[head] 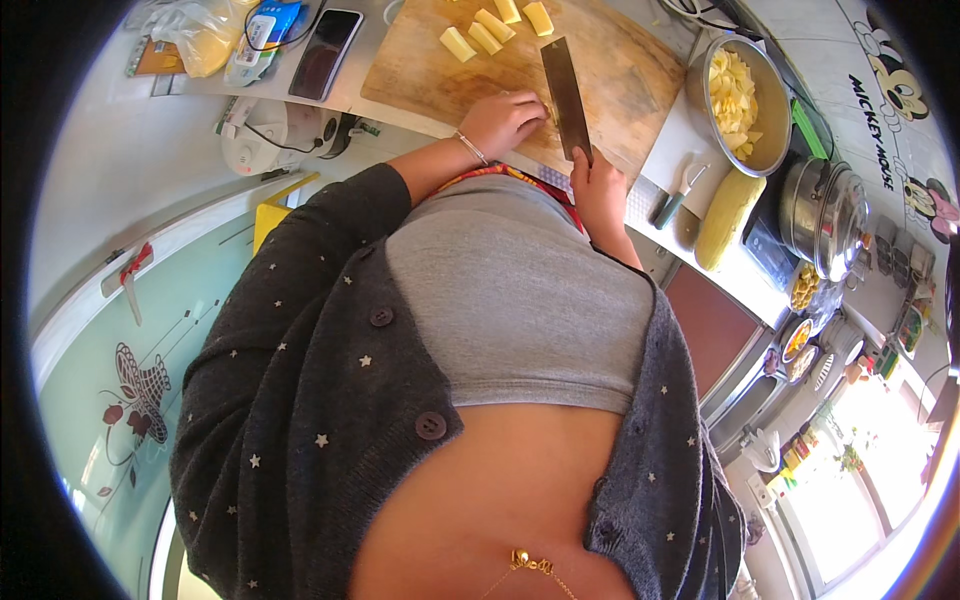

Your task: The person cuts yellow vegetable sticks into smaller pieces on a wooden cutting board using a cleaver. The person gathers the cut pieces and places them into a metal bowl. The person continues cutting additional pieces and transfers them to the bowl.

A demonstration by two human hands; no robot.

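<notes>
My right hand (598, 187) grips the handle of a cleaver (568, 97), whose dark blade points away from me over the wooden cutting board (622, 82). Close to the left of the blade, my left hand (506, 120) rests at the board's near edge with curled fingers. Small pale bits show between its fingertips and the blade, but whether it holds a piece is hidden. Several pale yellow vegetable chunks (491, 30) lie toward the far side of the board. At right, a metal bowl (697, 101) contains thin pale yellow slices (733, 101).
A peeler (681, 196) and a long yellow peeled vegetable (729, 217) lie right of the board. Beyond them stands a lidded steel pot (825, 214). On the left are a phone (326, 56), a blue-and-white packet (262, 41) and a plastic bag (202, 30).
</notes>
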